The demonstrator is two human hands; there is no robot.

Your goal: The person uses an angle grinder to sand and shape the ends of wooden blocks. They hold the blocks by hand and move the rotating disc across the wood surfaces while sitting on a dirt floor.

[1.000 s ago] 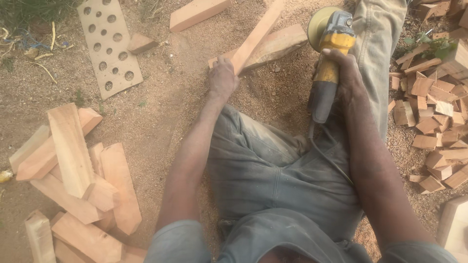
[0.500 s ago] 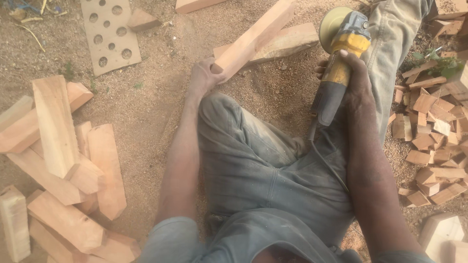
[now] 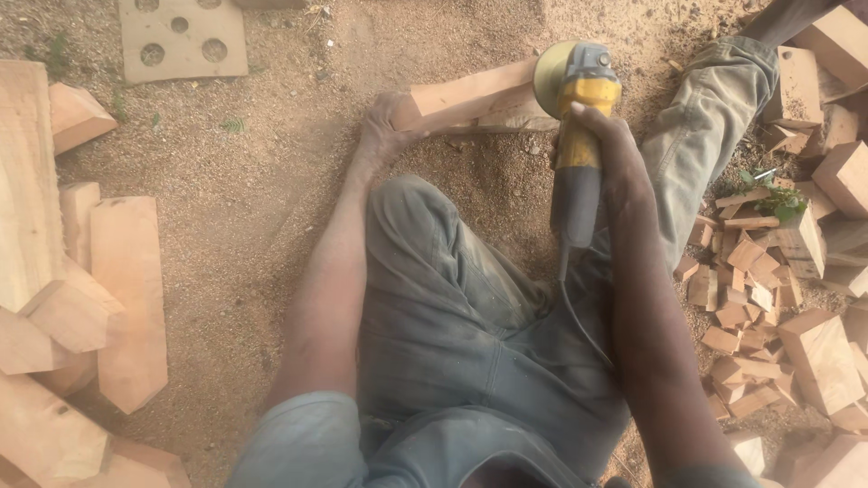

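I sit on sandy ground with my legs in grey trousers (image 3: 452,307) stretched forward. My left hand (image 3: 384,131) grips the near end of a long wooden piece (image 3: 479,95) that lies across the ground in front of me. My right hand (image 3: 610,149) holds a yellow and black angle grinder (image 3: 579,136) by its body. The grinder's disc (image 3: 553,77) sits at the wooden piece, over its right part. The cord (image 3: 579,307) trails back over my lap.
A stack of cut pointed wooden blocks (image 3: 99,289) lies at the left. Several small offcuts and blocks (image 3: 778,298) are heaped at the right beside my right leg. A board with round holes (image 3: 181,36) lies at the top left. Sawdust covers the ground.
My view has shifted closer and downward. The wooden piece now lies flatter across the front, and the grinder's disc has come onto it from the right.
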